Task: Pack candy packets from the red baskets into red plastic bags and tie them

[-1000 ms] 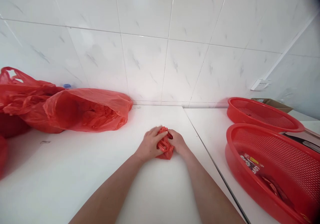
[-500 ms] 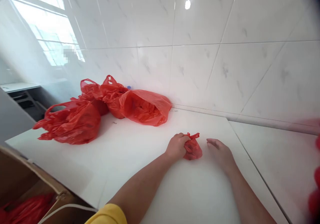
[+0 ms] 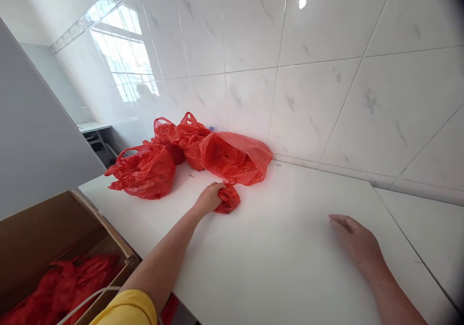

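My left hand (image 3: 210,198) is closed around a small bunched red plastic bag (image 3: 229,200) just above or on the white table; I cannot tell whether it touches. Right behind it lies a larger red plastic bag (image 3: 237,158) on its side, its mouth facing me, with crumpled red plastic inside. My right hand (image 3: 355,240) is well apart to the right, over the table top, loosely curved with nothing in it.
Several stuffed red carrier bags (image 3: 147,172) stand at the table's left end. A cardboard box (image 3: 43,218) with red plastic bags (image 3: 72,281) inside sits at lower left, a pale cord crossing it. White marbled tiles (image 3: 253,102) back the white table (image 3: 275,257).
My right hand has let go of the small bag. My left hand has carried it leftward to the large bag. The view has turned left, leaving the red baskets out of sight.
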Demonstrator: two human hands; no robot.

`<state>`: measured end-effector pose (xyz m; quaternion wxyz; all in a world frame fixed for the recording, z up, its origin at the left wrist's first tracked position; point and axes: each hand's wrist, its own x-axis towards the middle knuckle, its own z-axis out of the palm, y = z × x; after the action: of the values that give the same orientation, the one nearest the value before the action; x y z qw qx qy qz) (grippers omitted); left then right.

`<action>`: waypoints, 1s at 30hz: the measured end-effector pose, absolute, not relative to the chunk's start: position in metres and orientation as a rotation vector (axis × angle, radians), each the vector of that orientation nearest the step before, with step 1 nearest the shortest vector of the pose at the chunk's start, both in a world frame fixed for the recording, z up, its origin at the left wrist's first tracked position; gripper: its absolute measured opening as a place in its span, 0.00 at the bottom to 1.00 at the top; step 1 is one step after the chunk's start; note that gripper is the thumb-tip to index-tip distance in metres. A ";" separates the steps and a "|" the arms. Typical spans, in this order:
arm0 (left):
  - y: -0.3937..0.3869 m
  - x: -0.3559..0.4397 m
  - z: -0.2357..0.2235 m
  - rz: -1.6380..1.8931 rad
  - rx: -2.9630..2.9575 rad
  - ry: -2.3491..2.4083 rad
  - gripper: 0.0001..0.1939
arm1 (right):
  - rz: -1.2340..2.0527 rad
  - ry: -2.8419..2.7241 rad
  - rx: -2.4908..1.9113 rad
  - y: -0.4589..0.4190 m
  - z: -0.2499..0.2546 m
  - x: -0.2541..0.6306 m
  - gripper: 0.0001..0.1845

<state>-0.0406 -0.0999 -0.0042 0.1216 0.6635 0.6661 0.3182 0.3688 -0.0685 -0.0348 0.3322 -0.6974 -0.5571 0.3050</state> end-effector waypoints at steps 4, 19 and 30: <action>-0.112 -0.079 0.007 0.936 1.822 2.155 0.24 | 0.778 -1.470 -1.811 -0.067 -0.036 0.366 0.19; -0.129 -0.196 0.037 1.907 0.418 2.833 0.57 | 0.806 -1.470 -1.826 -0.068 -0.035 0.365 0.19; -0.118 -0.212 0.001 1.900 0.216 2.715 0.27 | 0.781 -1.502 -1.796 -0.067 -0.038 0.367 0.19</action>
<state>-0.2122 -0.1183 0.0006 -0.0897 0.0648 0.8143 0.5699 0.3670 -0.0672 -0.0382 0.3306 -0.6867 -0.5743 0.2989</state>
